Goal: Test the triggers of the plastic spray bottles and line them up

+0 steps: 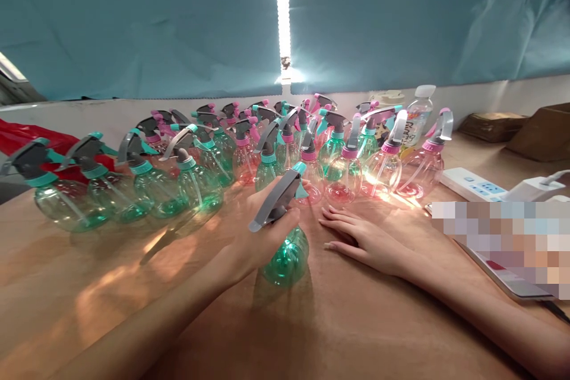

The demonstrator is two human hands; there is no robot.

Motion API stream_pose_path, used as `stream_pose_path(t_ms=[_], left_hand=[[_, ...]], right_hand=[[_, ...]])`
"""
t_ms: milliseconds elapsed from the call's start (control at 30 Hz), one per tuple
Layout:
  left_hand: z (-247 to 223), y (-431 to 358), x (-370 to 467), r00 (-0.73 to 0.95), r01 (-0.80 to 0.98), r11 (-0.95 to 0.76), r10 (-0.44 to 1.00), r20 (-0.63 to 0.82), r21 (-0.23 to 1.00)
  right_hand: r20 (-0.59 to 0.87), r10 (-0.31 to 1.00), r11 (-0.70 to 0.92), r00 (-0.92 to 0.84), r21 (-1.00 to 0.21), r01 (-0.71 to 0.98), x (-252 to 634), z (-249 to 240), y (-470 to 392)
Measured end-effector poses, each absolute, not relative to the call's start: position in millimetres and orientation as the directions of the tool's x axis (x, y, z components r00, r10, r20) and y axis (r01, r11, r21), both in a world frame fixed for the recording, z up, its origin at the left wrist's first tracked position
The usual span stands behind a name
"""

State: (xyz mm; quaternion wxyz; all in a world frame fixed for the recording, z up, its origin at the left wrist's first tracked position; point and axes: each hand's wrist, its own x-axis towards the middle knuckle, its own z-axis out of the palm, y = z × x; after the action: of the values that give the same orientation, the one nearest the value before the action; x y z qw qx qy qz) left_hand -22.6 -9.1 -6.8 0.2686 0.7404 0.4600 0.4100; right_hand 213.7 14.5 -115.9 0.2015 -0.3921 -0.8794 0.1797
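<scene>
A blue sheet (178, 29) hangs behind a brown table (191, 326), on which green bottles (160, 190) and pink bottles (344, 183) stand crowded together. The right hand (367, 240) lies palm down on the table, its fingers extended and holding nothing, near the front pink bottles. The left hand (256, 243) wraps its fingers around the neck of a green spray bottle (287, 264) at the table's middle, in front of the group; whether its base bears on the surface is hard to tell. Pushing it into the tightly packed bottles could knock over a neighbour, since they look light and top-heavy. The grey trigger head (278, 193) might catch another, and a careless squeeze could press the small teal trigger (301, 190).
</scene>
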Motion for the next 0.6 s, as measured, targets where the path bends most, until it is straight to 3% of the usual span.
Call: stream_pose_path(t_ms=[333,600], left_hand=[[-9.6,-10.4,-19.1,0.227,0.390,-0.463,0.886,0.404,0.796],[-3.1,-14.5,-17.1,0.198,0.496,-0.423,0.905,0.375,0.758]], right_hand=[[0.244,0.748,0.646,-0.617,-0.479,0.594,212.7,-115.9,15.1],[0.268,0.734,0.665,-0.624,-0.470,0.580,212.4,-115.1,15.2]])
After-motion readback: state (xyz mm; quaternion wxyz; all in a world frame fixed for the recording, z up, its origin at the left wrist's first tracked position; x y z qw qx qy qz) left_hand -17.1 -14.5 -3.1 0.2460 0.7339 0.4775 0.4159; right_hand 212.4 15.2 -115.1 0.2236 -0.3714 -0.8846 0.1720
